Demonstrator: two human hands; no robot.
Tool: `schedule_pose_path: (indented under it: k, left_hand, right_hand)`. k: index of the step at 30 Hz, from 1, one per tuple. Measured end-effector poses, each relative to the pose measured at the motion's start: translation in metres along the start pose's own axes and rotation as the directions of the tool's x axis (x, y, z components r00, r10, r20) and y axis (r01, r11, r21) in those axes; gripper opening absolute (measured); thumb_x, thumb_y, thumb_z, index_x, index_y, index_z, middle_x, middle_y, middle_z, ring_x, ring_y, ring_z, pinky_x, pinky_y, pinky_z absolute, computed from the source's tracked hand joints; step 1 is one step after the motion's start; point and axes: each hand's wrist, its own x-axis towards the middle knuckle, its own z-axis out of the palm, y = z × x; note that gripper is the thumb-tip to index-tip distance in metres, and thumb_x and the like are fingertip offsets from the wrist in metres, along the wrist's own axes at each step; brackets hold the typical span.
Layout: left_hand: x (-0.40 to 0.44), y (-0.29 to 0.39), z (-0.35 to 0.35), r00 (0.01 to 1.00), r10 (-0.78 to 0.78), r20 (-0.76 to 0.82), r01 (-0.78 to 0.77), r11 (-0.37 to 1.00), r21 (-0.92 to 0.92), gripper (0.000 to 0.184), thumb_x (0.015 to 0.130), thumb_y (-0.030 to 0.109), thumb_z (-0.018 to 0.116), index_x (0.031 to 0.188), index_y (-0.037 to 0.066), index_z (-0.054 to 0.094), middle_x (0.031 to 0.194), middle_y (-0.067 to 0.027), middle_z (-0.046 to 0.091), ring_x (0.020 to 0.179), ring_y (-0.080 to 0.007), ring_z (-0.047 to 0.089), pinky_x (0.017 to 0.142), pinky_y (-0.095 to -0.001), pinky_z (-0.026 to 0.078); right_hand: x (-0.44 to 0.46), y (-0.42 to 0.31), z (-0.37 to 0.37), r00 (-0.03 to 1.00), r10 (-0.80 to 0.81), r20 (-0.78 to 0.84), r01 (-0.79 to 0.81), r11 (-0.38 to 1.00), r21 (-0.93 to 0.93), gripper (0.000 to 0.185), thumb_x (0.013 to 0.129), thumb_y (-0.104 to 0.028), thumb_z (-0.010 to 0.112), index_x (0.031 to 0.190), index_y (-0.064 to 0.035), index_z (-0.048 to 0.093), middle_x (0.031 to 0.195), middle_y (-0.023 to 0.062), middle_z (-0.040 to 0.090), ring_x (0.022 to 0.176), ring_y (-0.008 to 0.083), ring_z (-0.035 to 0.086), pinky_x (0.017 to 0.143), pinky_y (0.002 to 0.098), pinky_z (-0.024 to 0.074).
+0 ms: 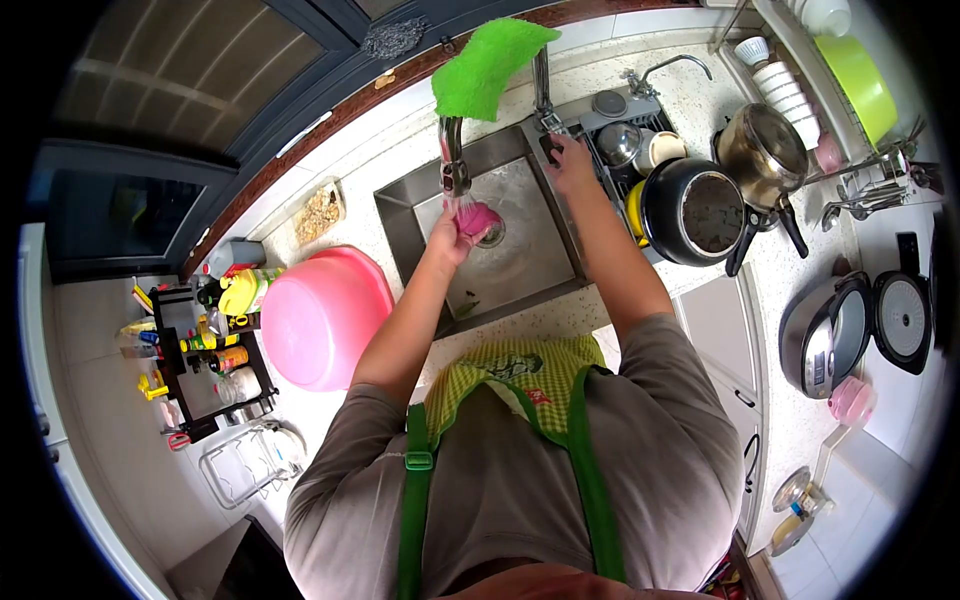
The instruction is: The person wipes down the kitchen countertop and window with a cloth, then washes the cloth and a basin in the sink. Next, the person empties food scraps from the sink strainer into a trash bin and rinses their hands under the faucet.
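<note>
My left hand (pixel 452 238) is over the steel sink (pixel 525 275), closed around a small pink rounded thing (pixel 480 218) whose exact kind I cannot make out. Water runs onto it from the spout of the tap (pixel 453 165). A green cloth (pixel 490 70) is draped over the tap's upper part. At the sink's right rim, beside the tap's base, my right hand (pixel 570 165) has its fingers curled at a small dark thing (pixel 549 149). Whether that is part of the tap, I cannot tell. A green scrap (pixel 465 309) lies in the sink's near left corner.
Left of the sink stands a pink basin (pixel 325 318), with a container of small pieces (pixel 320 212) behind it. To the right are a dark upturned pot (pixel 690 210), a lidded pot (pixel 762 150) and stacked white bowls (pixel 785 98). A rice cooker (pixel 825 335) sits farther right.
</note>
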Motion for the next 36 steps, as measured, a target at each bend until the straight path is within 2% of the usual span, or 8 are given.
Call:
schedule_pose_path:
  k: [7,10,13,19,21,24,28,36]
  left_hand:
    - [-0.007,-0.011,-0.007,0.997,0.065,-0.032,-0.059,0.985,0.159,0.028,0.092,0.026,0.060,0.108,0.004,0.054,0.101,-0.0086,0.062,0.089,-0.0230,0.063,0.077,-0.0358,0.054]
    - [-0.014,-0.016,-0.008,0.996,0.086,0.002,-0.086,0.985,0.149,0.025,0.094,0.026,0.056,0.107,0.005,0.053,0.098,-0.0089,0.062,0.087,-0.0227,0.063,0.076,-0.0348,0.053]
    - [-0.036,-0.019,0.003,0.996,0.092,0.012,-0.093,0.989,0.114,0.022,0.096,0.025,0.052,0.104,0.005,0.054,0.093,-0.0087,0.062,0.084,-0.0224,0.063,0.075,-0.0344,0.052]
    - [-0.059,-0.041,-0.001,0.956,0.290,-0.052,-0.268,0.928,0.258,0.026,0.097,0.029,0.051,0.097,0.003,0.056,0.084,-0.0080,0.061,0.073,-0.0174,0.061,0.066,-0.0308,0.050]
    - [-0.064,-0.045,-0.007,0.930,0.360,-0.067,-0.325,0.896,0.304,0.028,0.097,0.030,0.052,0.095,0.002,0.057,0.082,-0.0072,0.060,0.070,-0.0151,0.059,0.062,-0.0296,0.049]
    - [-0.059,-0.043,-0.014,0.856,0.510,-0.082,-0.417,0.776,0.472,0.031,0.097,0.030,0.052,0.085,0.002,0.058,0.072,-0.0040,0.057,0.061,-0.0110,0.052,0.053,-0.0291,0.042]
    - [-0.059,-0.033,-0.004,0.773,0.613,-0.162,-0.448,0.710,0.544,0.031,0.098,0.027,0.050,0.077,0.005,0.054,0.063,-0.0016,0.050,0.053,-0.0105,0.043,0.047,-0.0291,0.035]
    - [-0.070,-0.026,0.008,0.741,0.618,-0.260,-0.450,0.746,0.491,0.027,0.093,0.020,0.049,0.072,0.004,0.053,0.062,-0.0027,0.048,0.056,-0.0127,0.042,0.050,-0.0310,0.034]
  right_hand:
    - [0.062,0.072,-0.076,0.890,-0.113,0.442,0.276,0.904,-0.325,0.072,0.087,-0.030,0.061,0.146,-0.0186,0.022,0.148,0.0053,0.029,0.130,0.0316,0.034,0.103,0.0583,0.0256]
    - [-0.013,0.083,-0.040,0.859,0.371,0.353,-0.258,0.909,-0.327,0.072,0.089,-0.045,0.056,0.144,-0.0103,0.026,0.147,0.0104,0.030,0.128,0.0324,0.036,0.102,0.0577,0.0268]
    - [-0.062,0.112,-0.016,0.742,0.528,0.414,-0.427,0.847,-0.315,0.069,0.091,-0.052,0.052,0.140,-0.0069,0.034,0.140,0.0124,0.038,0.125,0.0290,0.041,0.099,0.0561,0.0339]
    - [-0.089,0.147,-0.004,0.440,0.314,0.841,0.070,0.922,-0.381,0.065,0.093,-0.050,0.048,0.145,-0.0164,0.029,0.133,0.0094,0.048,0.113,0.0237,0.054,0.096,0.0452,0.0437]
    - [-0.094,0.146,0.001,0.360,0.572,0.737,-0.385,0.811,-0.442,0.058,0.093,-0.052,0.048,0.138,-0.0170,0.040,0.123,0.0059,0.054,0.111,0.0220,0.055,0.092,0.0391,0.0457]
    - [-0.127,0.145,0.015,0.244,0.602,0.760,-0.561,0.727,-0.396,0.049,0.093,-0.054,0.046,0.128,-0.0193,0.050,0.117,0.0037,0.057,0.107,0.0185,0.056,0.087,0.0343,0.0474]
    - [-0.141,0.172,0.042,0.606,0.349,0.715,-0.475,0.880,-0.027,0.043,0.094,-0.055,0.043,0.118,-0.0210,0.056,0.108,0.0006,0.061,0.097,0.0139,0.058,0.083,0.0324,0.0475]
    - [-0.124,0.205,0.057,0.833,0.296,0.467,-0.363,0.930,0.057,0.041,0.098,-0.041,0.043,0.107,-0.0045,0.059,0.102,0.0078,0.062,0.090,0.0179,0.060,0.081,0.0305,0.0483]
